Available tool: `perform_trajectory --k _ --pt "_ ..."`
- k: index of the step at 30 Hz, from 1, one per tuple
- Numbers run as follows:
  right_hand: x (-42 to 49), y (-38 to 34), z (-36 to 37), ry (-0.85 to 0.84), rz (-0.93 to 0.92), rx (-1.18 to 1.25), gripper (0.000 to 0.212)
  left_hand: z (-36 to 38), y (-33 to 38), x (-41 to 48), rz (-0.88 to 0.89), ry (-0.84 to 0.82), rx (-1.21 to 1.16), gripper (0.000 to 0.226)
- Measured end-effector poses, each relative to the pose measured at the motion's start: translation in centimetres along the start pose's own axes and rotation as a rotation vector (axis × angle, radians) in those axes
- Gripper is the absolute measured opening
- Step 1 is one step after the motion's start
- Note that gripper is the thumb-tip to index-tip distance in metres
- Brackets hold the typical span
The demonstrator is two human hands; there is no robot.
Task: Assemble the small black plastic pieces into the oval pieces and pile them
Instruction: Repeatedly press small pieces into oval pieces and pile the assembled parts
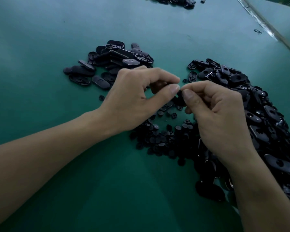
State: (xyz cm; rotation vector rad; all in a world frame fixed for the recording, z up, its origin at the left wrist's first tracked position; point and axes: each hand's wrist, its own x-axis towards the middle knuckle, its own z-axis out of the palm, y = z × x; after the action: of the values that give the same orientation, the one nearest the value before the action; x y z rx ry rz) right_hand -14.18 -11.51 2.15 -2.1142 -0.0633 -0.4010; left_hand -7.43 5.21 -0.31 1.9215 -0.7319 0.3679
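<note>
Head view: on the green table (pixel 57 47) a heap of small round pieces (pixel 166 138) lies in the middle, and everything else is placed from it. Just above the heap the two hands meet, fingertips almost touching. The left hand (pixel 137 99) comes in from the heap's left, thumb and fingers curled, pinching a black piece (pixel 179 97). The right hand (pixel 219 114) comes in from the heap's right and pinches the same black piece from the other side, thumb on top. The fingers hide most of the piece, so I cannot tell whether it is one part or two being joined. To the right of the heap, touching it and running under the right forearm, lies a long heap of oval pieces (pixel 261 118). Beyond the heap to the left, past the left hand, is a smaller pile of oval pieces (pixel 114 62). One stray round piece (pixel 101 97) sits alone left of the heap. Far beyond it, at the table's back edge, another dark pile (pixel 174 0) shows in part.
</note>
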Motion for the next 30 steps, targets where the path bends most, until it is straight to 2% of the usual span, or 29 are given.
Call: perform_trajectory --k 3,6,9,11,17,23,30 --pt "-0.1 0.2 0.1 0.030 0.013 -0.034 0.016 0.1 0.0 -0.1 -0.018 -0.035 -0.073 0.013" --pt "-0.1 0.8 0.0 0.060 0.037 -0.190 0.010 0.1 -0.2 0.2 -0.069 -0.009 -0.128 0.009" --pt "-0.2 1.4 0.1 -0.009 0.081 -0.413 0.017 -0.2 -0.5 0.5 -0.123 0.061 -0.178 0.007" --pt "-0.4 1.5 0.2 -0.044 0.091 -0.478 0.020 -0.2 -0.7 0.5 -0.132 0.083 -0.198 0.007" --pt "-0.6 1.1 0.4 -0.018 0.133 -0.451 0.020 -0.2 -0.9 0.5 -0.134 0.080 -0.232 0.012" --pt "-0.6 0.8 0.2 -0.087 0.167 -0.480 0.015 -0.1 -0.9 0.5 -0.158 0.071 -0.304 0.021" --pt "-0.5 0.7 0.4 -0.121 0.166 -0.448 0.005 0.0 -0.9 0.4 -0.126 0.071 -0.275 0.013"
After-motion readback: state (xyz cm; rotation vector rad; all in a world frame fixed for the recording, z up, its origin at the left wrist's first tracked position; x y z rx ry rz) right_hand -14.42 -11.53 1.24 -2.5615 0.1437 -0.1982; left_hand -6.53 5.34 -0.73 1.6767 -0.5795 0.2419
